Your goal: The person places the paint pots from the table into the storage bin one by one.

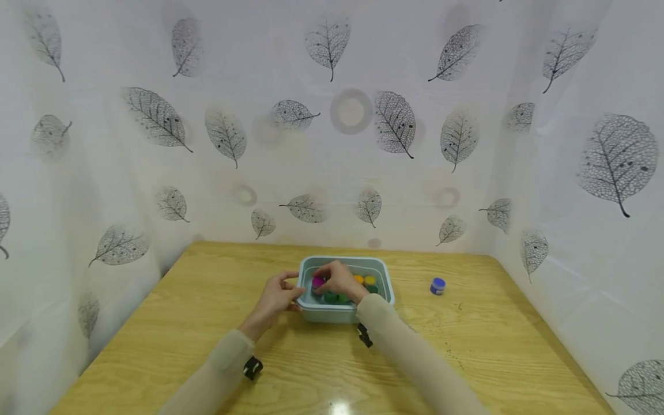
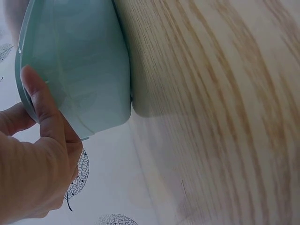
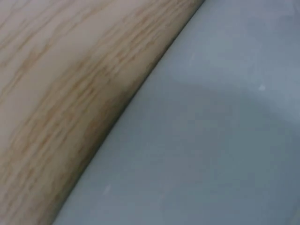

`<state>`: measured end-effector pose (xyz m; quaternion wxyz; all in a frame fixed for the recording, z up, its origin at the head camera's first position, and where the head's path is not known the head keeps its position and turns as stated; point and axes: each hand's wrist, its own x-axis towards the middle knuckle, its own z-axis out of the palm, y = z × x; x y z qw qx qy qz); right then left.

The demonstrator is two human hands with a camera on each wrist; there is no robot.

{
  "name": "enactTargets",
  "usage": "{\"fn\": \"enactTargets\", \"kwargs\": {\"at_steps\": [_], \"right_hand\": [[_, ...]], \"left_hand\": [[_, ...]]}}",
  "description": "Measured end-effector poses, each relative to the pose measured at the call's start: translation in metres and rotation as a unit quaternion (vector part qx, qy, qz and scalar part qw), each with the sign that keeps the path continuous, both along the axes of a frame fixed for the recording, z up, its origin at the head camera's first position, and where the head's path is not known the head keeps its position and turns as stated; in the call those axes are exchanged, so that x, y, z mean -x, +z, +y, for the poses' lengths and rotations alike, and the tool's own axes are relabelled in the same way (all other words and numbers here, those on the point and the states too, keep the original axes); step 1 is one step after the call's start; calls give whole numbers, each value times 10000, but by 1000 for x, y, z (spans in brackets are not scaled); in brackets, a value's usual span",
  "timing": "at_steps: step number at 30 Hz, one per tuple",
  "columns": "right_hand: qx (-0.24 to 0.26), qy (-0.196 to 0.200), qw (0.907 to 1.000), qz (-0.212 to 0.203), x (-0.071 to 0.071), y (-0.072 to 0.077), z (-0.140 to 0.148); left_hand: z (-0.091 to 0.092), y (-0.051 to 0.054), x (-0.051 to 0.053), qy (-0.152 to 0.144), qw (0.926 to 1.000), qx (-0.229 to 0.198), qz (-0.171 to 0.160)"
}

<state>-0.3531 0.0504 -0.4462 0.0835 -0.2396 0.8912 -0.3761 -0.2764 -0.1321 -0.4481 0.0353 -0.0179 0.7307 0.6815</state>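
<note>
A pale blue-green plastic box (image 1: 329,316) stands on the table and holds several small jars with coloured lids. At its left end my left hand (image 1: 276,298) grips the rim, as the left wrist view also shows, thumb and fingers on either side of the box wall (image 2: 89,61). Inside the box, my right hand (image 1: 339,280) pinches a small purple-lidded jar (image 1: 318,283) near the left end. Green jars (image 1: 330,297) lie below that hand, and an orange lid (image 1: 359,279) and a yellow lid (image 1: 370,280) show to its right. Only the box's outer wall (image 3: 201,150) and the table appear in the right wrist view.
A small blue-lidded jar (image 1: 438,286) stands on the wooden table (image 1: 207,300), right of the box. Small dark specks lie on the table's right part. White curtains with a leaf print (image 1: 306,173) surround the back and sides.
</note>
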Motion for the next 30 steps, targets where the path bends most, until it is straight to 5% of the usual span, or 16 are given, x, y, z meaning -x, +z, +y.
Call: {"fn": "enactTargets", "kwargs": {"at_steps": [20, 30], "right_hand": [[-167, -574, 9982, 108, -1, -6, -5], [-31, -467, 9986, 262, -1, -6, -1]], "left_hand": [[0, -2, 0, -48, 10000, -36, 31], [0, 0, 0, -58, 10000, -14, 39]]}}
